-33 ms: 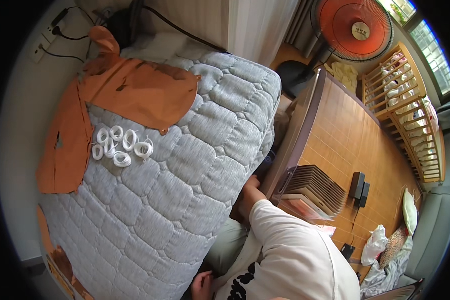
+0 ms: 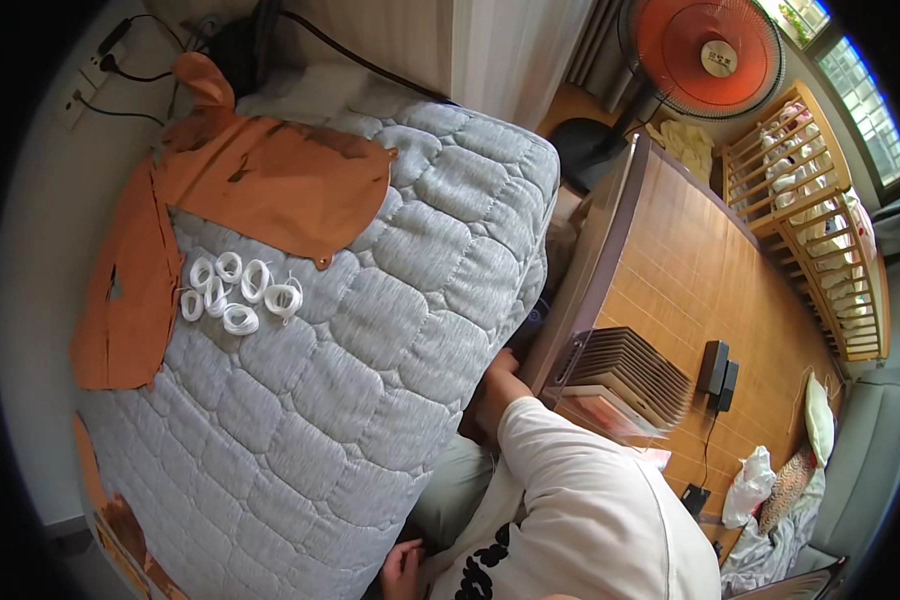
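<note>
My right hand (image 2: 506, 364) reaches down into the gap between the grey quilted mattress (image 2: 440, 270) and the lower bed frame (image 2: 580, 265). Its fingers are hidden there, so what they touch does not show. At the lower edge, close beside the mattress, my left hand (image 2: 401, 568) has its fingers curled; anything inside them is out of sight. On the mattress, away from both hands, lie several white coils of cord (image 2: 254, 281). Large orange sheets of flexible material (image 2: 280, 185) with eyelet tabs and dark patches are spread behind and left of the coils.
To the right, a bamboo-matted bed (image 2: 700, 240) carries a fanned stack of panels (image 2: 635, 375), a black adapter (image 2: 715, 370) and a white plastic bag (image 2: 748, 488). Beyond stand a red fan heater (image 2: 710, 60) and a wooden crib rail (image 2: 800, 200). Wall sockets (image 2: 85, 90) are at far left.
The whole view has shifted very slightly. Both hands stay in the same places, and the coils and orange sheets lie as before.
</note>
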`<control>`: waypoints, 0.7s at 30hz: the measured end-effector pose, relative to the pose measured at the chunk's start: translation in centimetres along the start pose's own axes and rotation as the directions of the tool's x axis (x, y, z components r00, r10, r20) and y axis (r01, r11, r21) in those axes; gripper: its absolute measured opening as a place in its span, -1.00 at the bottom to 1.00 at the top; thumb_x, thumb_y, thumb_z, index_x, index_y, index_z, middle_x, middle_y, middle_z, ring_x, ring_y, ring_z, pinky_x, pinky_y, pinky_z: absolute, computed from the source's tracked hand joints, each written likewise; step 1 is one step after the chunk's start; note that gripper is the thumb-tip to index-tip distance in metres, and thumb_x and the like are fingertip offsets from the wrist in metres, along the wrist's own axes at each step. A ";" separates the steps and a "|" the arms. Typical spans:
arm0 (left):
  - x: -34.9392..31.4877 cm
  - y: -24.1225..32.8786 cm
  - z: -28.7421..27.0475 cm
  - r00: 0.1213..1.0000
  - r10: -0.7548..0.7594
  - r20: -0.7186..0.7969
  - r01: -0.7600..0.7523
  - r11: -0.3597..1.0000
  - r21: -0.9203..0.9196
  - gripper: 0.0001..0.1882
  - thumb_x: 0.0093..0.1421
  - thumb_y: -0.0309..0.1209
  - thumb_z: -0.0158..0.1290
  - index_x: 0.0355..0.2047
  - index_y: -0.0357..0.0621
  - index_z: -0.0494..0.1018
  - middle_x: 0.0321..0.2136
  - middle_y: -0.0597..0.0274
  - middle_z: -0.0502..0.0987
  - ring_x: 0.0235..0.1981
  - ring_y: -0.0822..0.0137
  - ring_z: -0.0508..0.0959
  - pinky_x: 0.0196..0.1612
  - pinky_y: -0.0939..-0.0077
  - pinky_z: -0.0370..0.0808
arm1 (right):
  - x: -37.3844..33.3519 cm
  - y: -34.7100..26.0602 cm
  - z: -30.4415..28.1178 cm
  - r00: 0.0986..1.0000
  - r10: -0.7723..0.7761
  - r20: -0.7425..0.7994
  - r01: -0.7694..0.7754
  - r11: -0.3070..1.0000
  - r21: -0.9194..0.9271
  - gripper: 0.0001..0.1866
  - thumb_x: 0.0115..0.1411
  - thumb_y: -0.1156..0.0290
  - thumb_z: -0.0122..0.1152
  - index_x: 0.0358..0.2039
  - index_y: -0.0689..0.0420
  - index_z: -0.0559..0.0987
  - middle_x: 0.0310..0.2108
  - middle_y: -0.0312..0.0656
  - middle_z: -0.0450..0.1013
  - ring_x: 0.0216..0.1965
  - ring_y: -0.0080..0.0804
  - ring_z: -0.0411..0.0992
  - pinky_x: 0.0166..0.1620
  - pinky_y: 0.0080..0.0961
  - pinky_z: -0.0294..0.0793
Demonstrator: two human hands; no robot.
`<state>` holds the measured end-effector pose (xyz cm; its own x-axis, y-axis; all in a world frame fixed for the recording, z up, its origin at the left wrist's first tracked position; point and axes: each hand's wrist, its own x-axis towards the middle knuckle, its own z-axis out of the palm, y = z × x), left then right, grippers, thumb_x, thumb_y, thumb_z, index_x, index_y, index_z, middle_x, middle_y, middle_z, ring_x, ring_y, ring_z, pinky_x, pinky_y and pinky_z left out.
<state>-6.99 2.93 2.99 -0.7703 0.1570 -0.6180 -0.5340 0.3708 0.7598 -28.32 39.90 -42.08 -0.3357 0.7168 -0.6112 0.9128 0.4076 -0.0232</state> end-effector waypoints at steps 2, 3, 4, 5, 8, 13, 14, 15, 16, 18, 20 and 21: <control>-0.8 1.8 -0.2 0.998 -0.060 -0.016 0.060 0.998 -0.025 -0.70 0.46 -0.33 -0.03 0.04 -0.27 0.53 -0.12 0.15 0.58 -0.10 0.29 0.54 0.01 0.42 0.45 | -1.3 -0.1 0.3 0.999 -0.035 0.026 0.035 0.999 0.001 -0.64 0.46 0.18 -0.18 0.18 -0.06 0.38 0.06 -0.06 0.50 -0.03 -0.07 0.59 -0.13 -0.04 0.58; -0.5 0.5 -0.5 0.999 -0.054 -0.007 0.054 0.998 -0.022 -0.70 0.46 -0.33 -0.03 0.04 -0.27 0.53 -0.12 0.15 0.58 -0.10 0.29 0.54 0.01 0.42 0.45 | -1.6 -0.4 -0.3 0.997 -0.073 0.032 0.073 0.997 0.015 -0.64 0.47 0.16 -0.19 0.18 -0.06 0.41 0.05 -0.06 0.51 -0.02 -0.07 0.59 -0.12 -0.06 0.58; 0.1 -2.1 -0.9 1.000 0.010 -0.022 -0.011 0.999 -0.044 -0.73 0.45 -0.39 -0.02 0.01 -0.28 0.53 -0.19 0.16 0.60 -0.17 0.36 0.56 -0.04 0.48 0.49 | -2.1 -1.0 -1.1 0.996 -0.060 0.073 0.060 0.998 0.008 -0.64 0.48 0.15 -0.20 0.16 -0.08 0.44 0.06 -0.09 0.52 0.02 -0.11 0.59 -0.12 -0.08 0.57; 0.3 -3.4 -1.1 0.995 0.085 -0.041 -0.088 0.993 -0.073 -0.77 0.43 -0.45 -0.01 -0.01 -0.30 0.53 -0.26 0.17 0.62 -0.24 0.43 0.58 -0.09 0.54 0.53 | -2.7 -2.1 -2.7 0.987 -0.086 0.134 0.090 0.996 -0.026 -0.61 0.44 0.12 -0.09 0.19 -0.07 0.44 0.11 -0.15 0.51 0.05 -0.17 0.58 -0.16 -0.10 0.57; 1.5 0.5 1.2 0.977 0.209 0.036 -0.209 0.978 -0.003 -0.79 0.39 -0.47 0.03 -0.05 -0.29 0.55 -0.30 0.20 0.61 -0.26 0.46 0.58 -0.11 0.56 0.53 | -4.9 -3.2 -8.3 0.982 -0.157 0.107 0.178 0.957 -0.228 -0.52 0.35 0.16 0.04 0.26 -0.10 0.45 0.11 -0.33 0.53 0.05 -0.28 0.59 -0.29 -0.13 0.55; 1.4 5.5 3.0 0.830 0.535 0.159 -0.555 0.759 0.341 -0.65 0.19 -0.48 0.22 0.00 -0.23 0.55 -0.20 0.13 0.58 -0.16 0.26 0.60 -0.06 0.41 0.52 | -19.8 -2.2 -18.4 0.877 -0.480 0.026 0.455 0.812 -0.366 -0.54 0.31 0.30 0.09 0.23 -0.05 0.49 -0.07 -0.26 0.66 -0.16 -0.28 0.68 -0.33 -0.20 0.60; 0.9 5.9 3.3 0.822 0.555 0.129 -0.562 0.750 0.349 -0.65 0.19 -0.48 0.22 0.00 -0.23 0.55 -0.20 0.13 0.58 -0.16 0.26 0.60 -0.06 0.41 0.52 | -26.0 -0.9 -21.6 0.827 -0.558 -0.066 0.517 0.801 -0.301 -0.61 0.32 0.28 0.09 0.15 -0.02 0.54 -0.13 -0.21 0.67 -0.20 -0.25 0.68 -0.31 -0.23 0.61; 1.1 7.4 4.8 0.712 0.693 0.115 -0.661 0.605 0.443 -0.54 0.15 -0.46 0.25 0.08 -0.20 0.50 -0.13 0.09 0.56 -0.08 0.15 0.56 0.02 0.29 0.50 | -28.6 1.4 -25.0 0.789 -0.586 -0.183 0.536 0.803 -0.261 -0.60 0.19 0.27 0.21 0.03 0.10 0.56 -0.28 -0.13 0.67 -0.27 -0.20 0.68 -0.37 -0.20 0.62; 1.2 8.6 6.0 0.586 0.804 0.100 -0.712 0.452 0.537 -0.43 0.10 -0.44 0.29 0.16 -0.18 0.45 -0.06 0.04 0.53 0.00 0.04 0.53 0.10 0.18 0.47 | -32.1 3.7 -28.2 0.703 -0.655 -0.276 0.606 0.756 -0.250 -0.68 0.20 0.23 0.20 -0.10 0.12 0.54 -0.36 -0.12 0.65 -0.35 -0.17 0.66 -0.41 -0.19 0.61; 1.4 11.1 8.3 0.502 0.861 0.078 -0.740 0.381 0.554 -0.22 0.05 -0.37 0.35 0.29 -0.17 0.31 0.04 -0.01 0.48 0.09 -0.07 0.46 0.21 0.03 0.37 | -39.2 8.0 -34.0 0.598 -0.705 -0.382 0.665 0.702 -0.254 -0.72 0.21 0.19 0.19 -0.23 0.13 0.53 -0.45 -0.10 0.63 -0.43 -0.15 0.65 -0.45 -0.18 0.59; 1.8 14.3 11.0 0.277 0.955 0.106 -0.825 0.179 0.536 -0.16 0.02 -0.25 0.37 0.29 -0.21 0.29 0.10 -0.06 0.45 0.10 -0.09 0.46 0.22 0.02 0.35 | -44.3 11.8 -39.1 0.316 -0.792 -0.522 0.827 0.500 -0.258 -0.72 0.22 0.16 0.14 -0.38 0.14 0.47 -0.63 -0.11 0.53 -0.57 -0.15 0.59 -0.53 -0.23 0.51; 1.7 15.9 12.5 0.261 0.959 0.113 -0.833 0.165 0.528 -0.16 0.02 -0.25 0.37 0.29 -0.21 0.29 0.10 -0.06 0.45 0.10 -0.09 0.46 0.22 0.02 0.35 | -45.6 13.2 -40.7 0.196 -0.794 -0.575 0.850 0.430 -0.305 -0.63 0.23 0.07 0.14 -0.42 0.15 0.41 -0.74 -0.12 0.44 -0.67 -0.14 0.52 -0.60 -0.25 0.44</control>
<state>-12.42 20.57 11.52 -0.6737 0.4997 0.5445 0.7379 0.4135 0.5334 -10.39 35.62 17.73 -0.9246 0.1418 0.3535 0.0367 0.9570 -0.2878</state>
